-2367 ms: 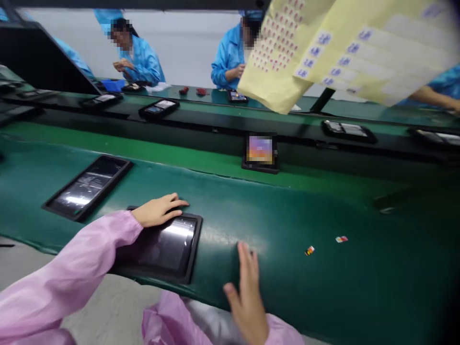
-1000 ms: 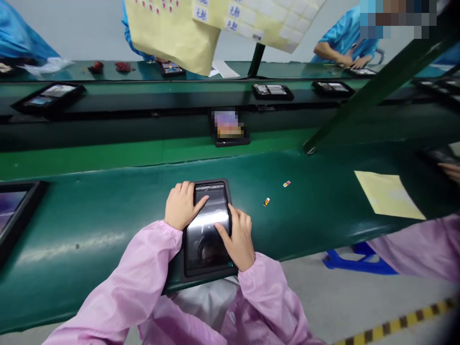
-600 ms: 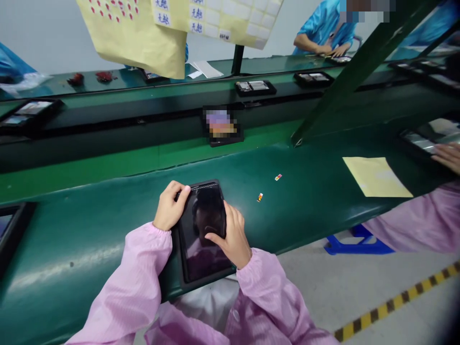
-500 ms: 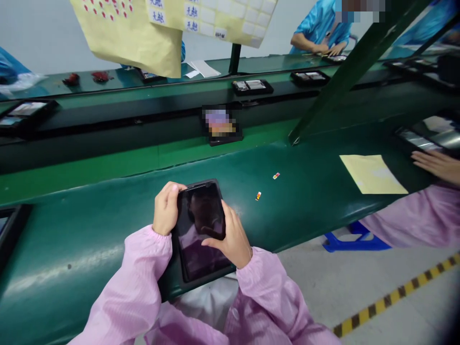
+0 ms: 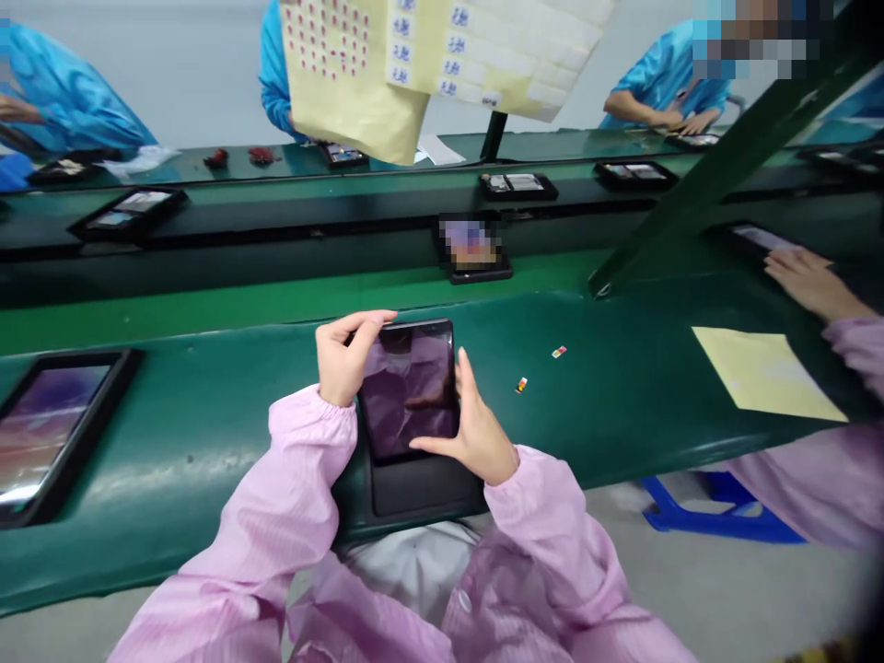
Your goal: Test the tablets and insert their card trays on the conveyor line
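A tablet [image 5: 409, 419] with a dark, reflective screen is raised partly off a black tray [image 5: 424, 490], whose bare lower part shows below it. My left hand [image 5: 341, 361] is closed at the tablet's upper left corner, thumb and fingers pinching the top edge. Along the right side, my right hand [image 5: 487, 436] grips the tablet with the thumb over the screen; some of its fingers are hidden behind the edge. Two small coloured cards, one nearer card [image 5: 521, 385] and one farther card [image 5: 559, 352], lie on the green bench to the right.
Another tablet in a tray [image 5: 52, 419] lies at the left. A yellow sheet [image 5: 770, 373] and a co-worker's hand [image 5: 811, 276] are at the right. Trays with devices line the conveyor [image 5: 262, 241]. A green post [image 5: 663, 198] slants upward, and yellow paper [image 5: 359, 110] hangs above.
The tablet has been lifted and shifted up out of its tray, baring the tray's lower part. My left hand has moved to its top edge. The view has turned slightly left.
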`<action>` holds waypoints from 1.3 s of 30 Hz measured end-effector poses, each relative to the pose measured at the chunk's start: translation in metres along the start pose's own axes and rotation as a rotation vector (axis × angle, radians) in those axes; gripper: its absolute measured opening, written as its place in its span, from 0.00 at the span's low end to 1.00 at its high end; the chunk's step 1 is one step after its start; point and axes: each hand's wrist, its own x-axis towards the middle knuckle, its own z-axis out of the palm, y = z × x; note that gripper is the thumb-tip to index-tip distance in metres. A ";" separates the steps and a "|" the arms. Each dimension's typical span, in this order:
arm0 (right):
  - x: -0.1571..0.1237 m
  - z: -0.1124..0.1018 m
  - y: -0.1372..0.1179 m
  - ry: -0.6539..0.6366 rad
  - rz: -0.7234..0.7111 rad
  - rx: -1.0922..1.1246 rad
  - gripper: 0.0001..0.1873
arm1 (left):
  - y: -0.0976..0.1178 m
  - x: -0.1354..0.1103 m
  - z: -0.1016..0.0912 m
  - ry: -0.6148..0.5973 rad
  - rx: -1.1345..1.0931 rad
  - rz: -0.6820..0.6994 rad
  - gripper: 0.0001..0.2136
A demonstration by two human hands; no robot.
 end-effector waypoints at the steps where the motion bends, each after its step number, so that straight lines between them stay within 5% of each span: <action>1: -0.004 0.004 0.001 -0.005 -0.029 -0.076 0.75 | 0.002 -0.001 -0.002 -0.022 0.015 -0.010 0.09; 9: -0.024 0.024 0.001 0.082 -0.084 -0.248 0.75 | 0.020 -0.009 -0.008 -0.179 0.069 -0.102 0.07; 16: 0.020 0.005 -0.005 0.223 -0.081 0.114 0.37 | 0.034 0.002 -0.001 -0.038 0.112 0.134 0.05; 19: 0.030 -0.008 -0.006 0.189 -0.112 0.179 0.30 | 0.036 0.004 0.000 -0.038 0.113 0.210 0.03; 21: 0.024 -0.012 -0.004 0.134 -0.121 0.142 0.33 | 0.037 0.002 -0.001 -0.045 0.118 0.236 0.03; 27: -0.011 0.011 0.012 0.049 -0.098 -0.126 0.62 | 0.045 -0.005 -0.001 -0.026 0.138 0.276 0.03; 33: -0.011 0.028 0.019 0.103 -0.048 -0.169 0.64 | 0.033 0.001 0.001 0.119 -0.064 0.202 0.06; 39: 0.005 0.029 0.022 0.191 -0.046 -0.048 0.53 | 0.023 0.008 0.003 0.185 -0.111 0.166 0.08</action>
